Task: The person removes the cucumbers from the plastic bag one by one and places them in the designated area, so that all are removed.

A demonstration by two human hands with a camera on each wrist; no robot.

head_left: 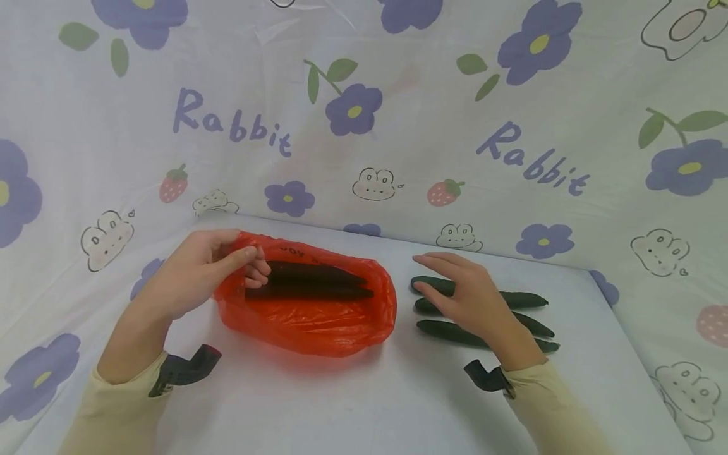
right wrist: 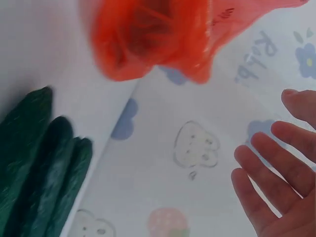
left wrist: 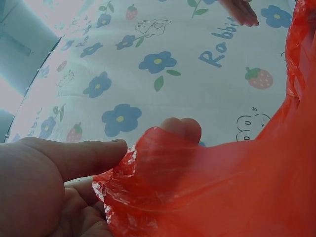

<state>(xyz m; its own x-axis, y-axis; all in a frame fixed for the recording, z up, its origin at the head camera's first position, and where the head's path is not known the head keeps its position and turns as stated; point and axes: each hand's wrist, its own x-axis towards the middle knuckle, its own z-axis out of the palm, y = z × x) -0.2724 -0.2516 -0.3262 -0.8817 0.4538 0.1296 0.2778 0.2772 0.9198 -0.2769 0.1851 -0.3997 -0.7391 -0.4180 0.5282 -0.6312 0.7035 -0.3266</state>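
In the head view a red plastic bag (head_left: 318,322) lies on the table with its mouth facing up. At least two long dark vegetables (head_left: 313,284) rest inside it; their kind is unclear through the red tint. My left hand (head_left: 196,272) holds the bag's left edge, and the left wrist view shows fingertips (left wrist: 182,129) behind the thin film. Three green cucumbers (head_left: 455,332) lie side by side to the right of the bag. My right hand (head_left: 469,294) hovers over them with parted fingers and grasps nothing; it partly hides them.
The white table (head_left: 352,404) extends in front of the bag. Behind it hangs a printed curtain (head_left: 421,145) with flowers and rabbits. A dark strap piece (head_left: 188,366) sits on the left wrist, another strap piece (head_left: 486,376) on the right.
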